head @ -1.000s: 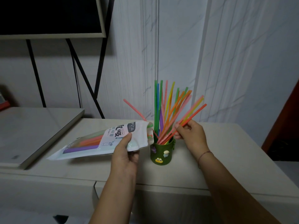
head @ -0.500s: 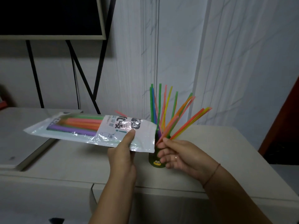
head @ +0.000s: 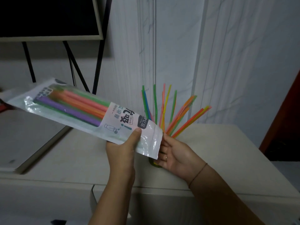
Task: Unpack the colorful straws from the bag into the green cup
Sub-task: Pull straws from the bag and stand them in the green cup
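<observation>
Bag (head: 78, 109) is thin crinkly film, light and floppy, probably slick, so it folds wherever it isn't supported. Best hold is near the open mouth, where the left hand (head: 125, 148) has it: thumb on the printed face, fingers underneath, clamped on the film. The bag is held off the cabinet top (head: 227, 143), closed end up and to the left, mouth down and right over the green cup (head: 154, 164). Straws in the bag (head: 78, 104) sit bunched at the far closed end, well away from the mouth. They look light and smooth, stiff enough to stand but easy to kink, so take them as a bundle near the ends rather than mid-span. Right hand (head: 175, 153) is palm-up just beside the bag mouth and against the cup, with its fingertips hidden behind the film edge — can't tell whether it grips the cup or only reaches in. Only a sliver of the cup shows. Straws in the cup (head: 172, 114) fan out to the right, and with that load it's likely tippy.
</observation>
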